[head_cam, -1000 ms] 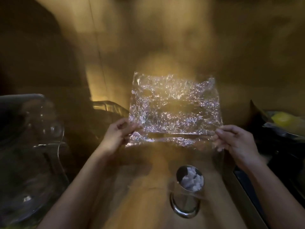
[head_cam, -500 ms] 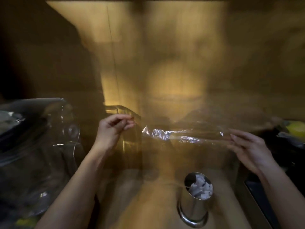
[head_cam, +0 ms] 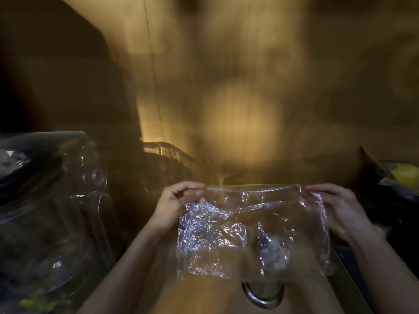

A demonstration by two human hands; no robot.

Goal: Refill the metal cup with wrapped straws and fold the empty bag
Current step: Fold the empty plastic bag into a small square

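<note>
The empty clear plastic bag (head_cam: 229, 234) hangs in front of me, crinkled and shiny, held by its top edge. My left hand (head_cam: 179, 200) pinches the top left corner and my right hand (head_cam: 335, 207) grips the top right corner. Behind and below the bag stands the metal cup (head_cam: 264, 295) on the wooden counter; only its base shows plainly. White wrapped straws in the cup show dimly through the plastic.
A large clear glass or plastic dome (head_cam: 56, 200) stands at the left. A clear container rim (head_cam: 167, 150) sits behind the left hand. A dark tray with something yellow (head_cam: 405, 175) lies at the right, beside a dark edge.
The bag was flipped from raised and spread, through a narrow edge-on strip, to hanging down toward me over the cup. Both hands moved nearer and kept hold of its corners.
</note>
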